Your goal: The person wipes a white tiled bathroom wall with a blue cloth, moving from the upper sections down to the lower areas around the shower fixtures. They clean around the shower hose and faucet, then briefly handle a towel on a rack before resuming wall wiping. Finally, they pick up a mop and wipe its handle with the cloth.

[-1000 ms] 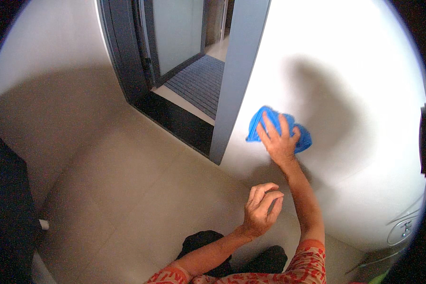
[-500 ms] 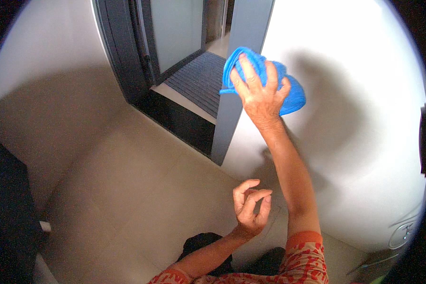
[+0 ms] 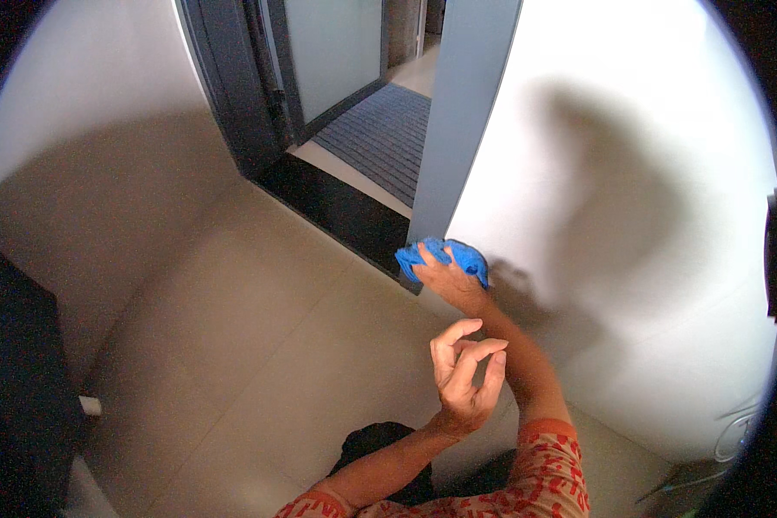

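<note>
My right hand [image 3: 447, 278] is closed on a blue cloth [image 3: 465, 256] and presses it against the lower end of the grey door frame [image 3: 459, 121], close to the floor. The cloth is bunched under the fingers and partly hidden by them. Nearer to me, my left hand [image 3: 468, 380] is held up in the air with loosely bent fingers, thumb and fingertips apart, and nothing in it. It overlaps the right forearm in the picture.
A black threshold [image 3: 337, 207] crosses the doorway, with a ribbed grey mat [image 3: 380, 138] and a frosted glass door [image 3: 335, 60] beyond. The white wall [image 3: 527, 198] rises at right. Beige floor tiles [image 3: 233, 345] spread at left, beside a dark object [image 3: 17, 363].
My right hand has slid the blue cloth down the door frame, from high up to near the floor. The left hand has barely moved, and the view has shifted slightly.
</note>
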Demonstrator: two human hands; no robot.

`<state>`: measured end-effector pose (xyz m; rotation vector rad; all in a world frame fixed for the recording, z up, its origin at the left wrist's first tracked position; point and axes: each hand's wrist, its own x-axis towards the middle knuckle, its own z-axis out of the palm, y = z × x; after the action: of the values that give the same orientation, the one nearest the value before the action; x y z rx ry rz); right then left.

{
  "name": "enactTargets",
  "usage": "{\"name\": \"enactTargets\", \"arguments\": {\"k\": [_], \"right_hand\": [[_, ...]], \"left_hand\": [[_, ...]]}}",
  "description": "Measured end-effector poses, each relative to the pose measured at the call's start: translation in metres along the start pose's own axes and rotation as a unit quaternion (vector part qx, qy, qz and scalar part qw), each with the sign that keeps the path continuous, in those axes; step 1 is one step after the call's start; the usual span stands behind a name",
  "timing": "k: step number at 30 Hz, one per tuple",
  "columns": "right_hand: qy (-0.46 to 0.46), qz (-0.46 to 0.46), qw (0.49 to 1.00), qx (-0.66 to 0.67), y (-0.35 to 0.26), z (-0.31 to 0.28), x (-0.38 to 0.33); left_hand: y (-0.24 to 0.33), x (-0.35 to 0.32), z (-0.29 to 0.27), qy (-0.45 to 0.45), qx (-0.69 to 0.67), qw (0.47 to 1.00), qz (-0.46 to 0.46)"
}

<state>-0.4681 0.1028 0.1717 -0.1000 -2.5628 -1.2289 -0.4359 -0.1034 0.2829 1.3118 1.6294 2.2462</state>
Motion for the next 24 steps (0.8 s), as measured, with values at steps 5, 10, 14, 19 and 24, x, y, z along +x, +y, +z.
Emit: {"name": "enactTargets", "arguments": {"k": [5, 10, 14, 19, 24], "right_hand": [[-0.086, -0.008, 0.988, 0.128, -0.029, 0.029, -0.006], [-0.054, 0.094, 0.919, 0.38, -0.019, 0.076, -0.039], [-0.051, 0.054, 0.972, 0.224, -0.005, 0.021, -0.012], [-0.01, 0.12, 0.992, 0.022, 0.076, -0.107, -0.006], [0.079, 0.257, 0.96, -0.083, 0.07, -0.137, 0.011]], "left_hand": [[-0.011, 0.007, -0.004, 0.006, 0.015, 1.0, 0.001], [0.006, 0.044, 0.011, 0.02, 0.009, 1.0, 0.001], [0.021, 0.061, -0.032, 0.041, 0.046, 0.998, 0.017], [0.046, 0.08, -0.058, 0.042, 0.04, 0.998, 0.026], [0.029, 0.095, -0.115, 0.005, 0.054, 0.998, 0.026]]}}
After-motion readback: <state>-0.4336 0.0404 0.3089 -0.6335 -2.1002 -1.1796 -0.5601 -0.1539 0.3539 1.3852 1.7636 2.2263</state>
